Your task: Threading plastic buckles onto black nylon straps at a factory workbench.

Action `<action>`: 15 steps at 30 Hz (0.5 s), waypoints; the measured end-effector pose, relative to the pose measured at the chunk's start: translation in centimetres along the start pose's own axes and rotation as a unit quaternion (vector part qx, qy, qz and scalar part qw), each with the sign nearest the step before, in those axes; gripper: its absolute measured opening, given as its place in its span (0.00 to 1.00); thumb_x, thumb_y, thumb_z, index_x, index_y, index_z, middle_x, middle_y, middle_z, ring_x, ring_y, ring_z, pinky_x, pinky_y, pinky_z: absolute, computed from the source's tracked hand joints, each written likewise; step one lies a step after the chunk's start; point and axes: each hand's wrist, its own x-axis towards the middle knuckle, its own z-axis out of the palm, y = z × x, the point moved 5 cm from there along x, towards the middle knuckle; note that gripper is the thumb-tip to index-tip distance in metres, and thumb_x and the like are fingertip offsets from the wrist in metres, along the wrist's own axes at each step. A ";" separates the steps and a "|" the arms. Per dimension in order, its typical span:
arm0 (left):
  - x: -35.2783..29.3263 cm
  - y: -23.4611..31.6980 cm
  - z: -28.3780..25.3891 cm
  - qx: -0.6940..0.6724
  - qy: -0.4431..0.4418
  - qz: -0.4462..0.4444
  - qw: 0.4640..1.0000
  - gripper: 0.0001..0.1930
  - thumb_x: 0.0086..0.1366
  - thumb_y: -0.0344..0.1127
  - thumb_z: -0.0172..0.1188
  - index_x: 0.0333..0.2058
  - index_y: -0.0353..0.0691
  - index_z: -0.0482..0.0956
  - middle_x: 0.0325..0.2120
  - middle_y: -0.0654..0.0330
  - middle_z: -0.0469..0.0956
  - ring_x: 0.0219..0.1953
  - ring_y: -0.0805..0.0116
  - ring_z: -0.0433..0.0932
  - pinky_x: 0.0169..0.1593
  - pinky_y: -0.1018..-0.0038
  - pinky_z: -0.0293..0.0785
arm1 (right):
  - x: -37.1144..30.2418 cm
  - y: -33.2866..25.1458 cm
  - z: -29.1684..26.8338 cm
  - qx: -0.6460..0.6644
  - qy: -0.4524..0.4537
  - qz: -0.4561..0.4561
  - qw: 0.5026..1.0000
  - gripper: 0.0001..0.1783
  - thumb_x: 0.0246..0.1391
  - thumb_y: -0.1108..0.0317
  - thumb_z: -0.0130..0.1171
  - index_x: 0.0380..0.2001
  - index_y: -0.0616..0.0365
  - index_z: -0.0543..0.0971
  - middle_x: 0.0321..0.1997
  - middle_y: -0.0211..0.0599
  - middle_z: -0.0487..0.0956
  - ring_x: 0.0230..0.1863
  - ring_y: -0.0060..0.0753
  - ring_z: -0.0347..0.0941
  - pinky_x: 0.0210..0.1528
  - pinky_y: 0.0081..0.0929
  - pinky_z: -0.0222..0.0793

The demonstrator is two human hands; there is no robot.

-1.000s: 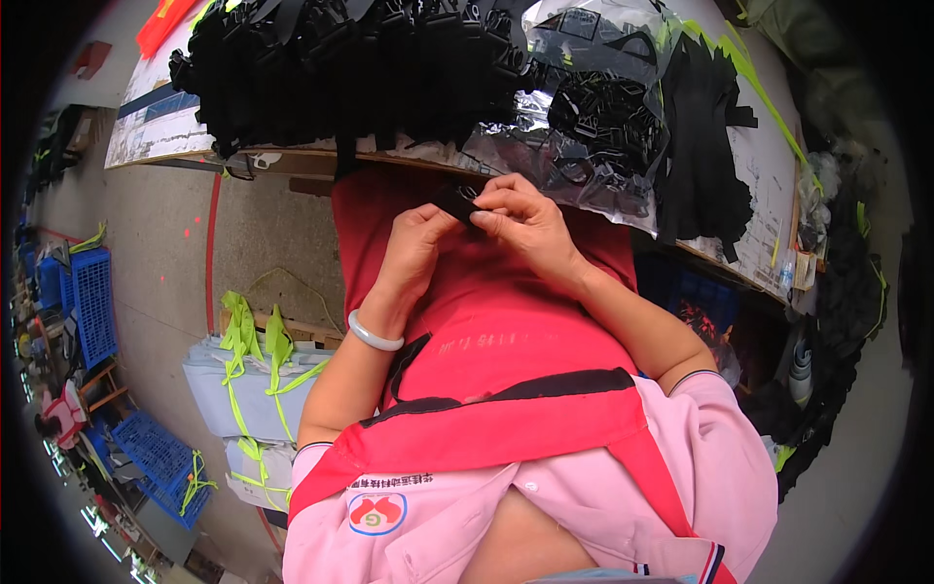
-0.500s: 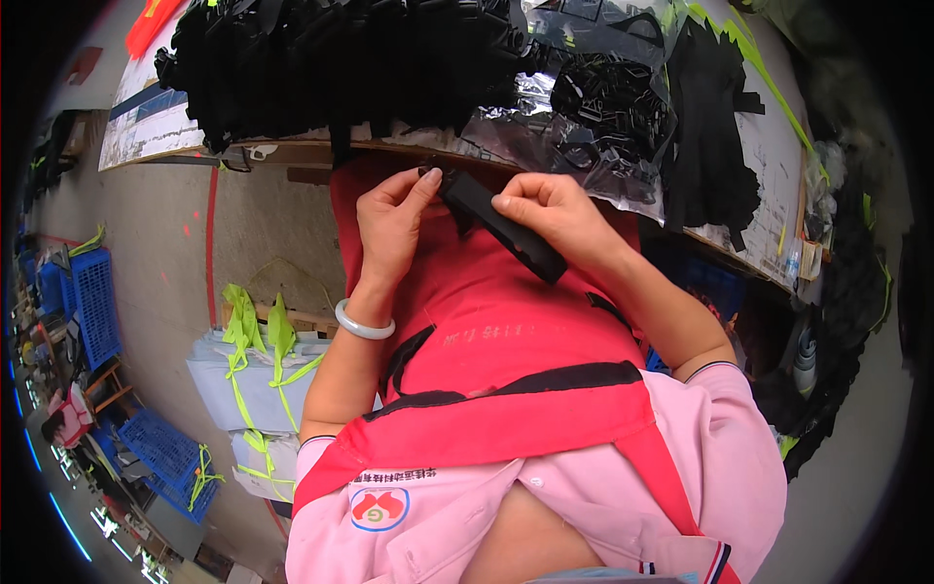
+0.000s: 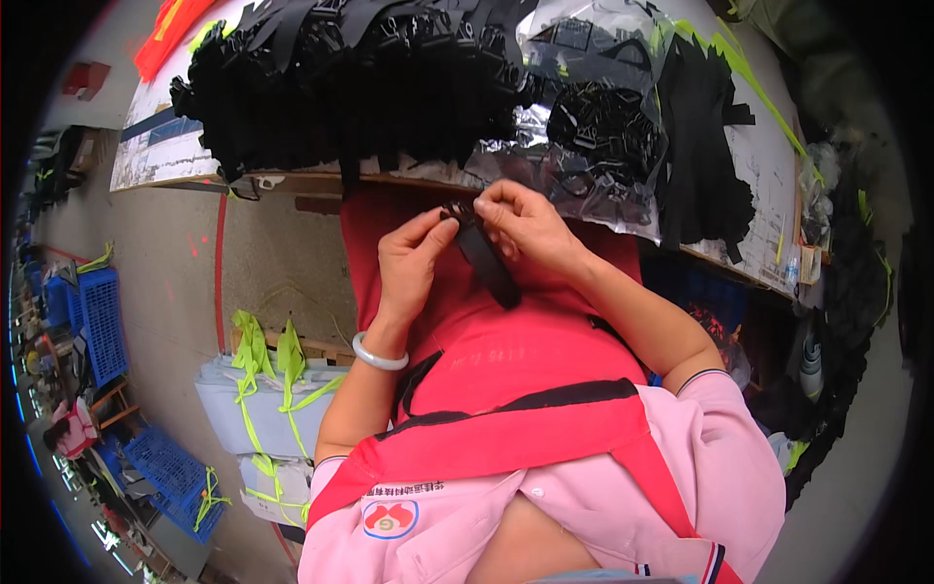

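Between my hands, above my red apron (image 3: 525, 336), is a black strap (image 3: 488, 265) with a small black buckle (image 3: 456, 209) at its upper end. My left hand (image 3: 411, 261) is closed, thumb and finger pinching the buckle from its left side. Opposite it, my right hand (image 3: 528, 228) is closed at the top of the strap, close beside the buckle; its lower fingers curl behind and are partly hidden. The strap's looped lower part hangs down over the apron.
On the table (image 3: 161, 161) ahead lies a large heap of black straps with buckles (image 3: 360, 88). A clear plastic bag of black buckles (image 3: 603, 127) and another pile of black straps (image 3: 705, 146) lie to its right. Grey-white bundles (image 3: 263, 404) and blue crates (image 3: 102, 311) stand at left.
My right hand has moved up and left from the strap's middle to beside the buckle. My left hand has shifted slightly right and down. The strap now hangs more steeply.
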 end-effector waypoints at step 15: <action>2.1 19.8 1.6 0.008 -0.135 0.187 0.973 0.12 0.65 0.27 0.57 0.45 0.28 0.78 0.35 0.51 0.81 0.32 0.66 0.82 0.33 0.73 0.82 | 7.5 -34.5 -13.8 -0.343 0.243 -0.498 0.759 0.22 0.59 0.61 0.56 0.54 0.59 0.71 0.20 0.32 0.76 0.18 0.21 0.70 0.20 0.22 0.65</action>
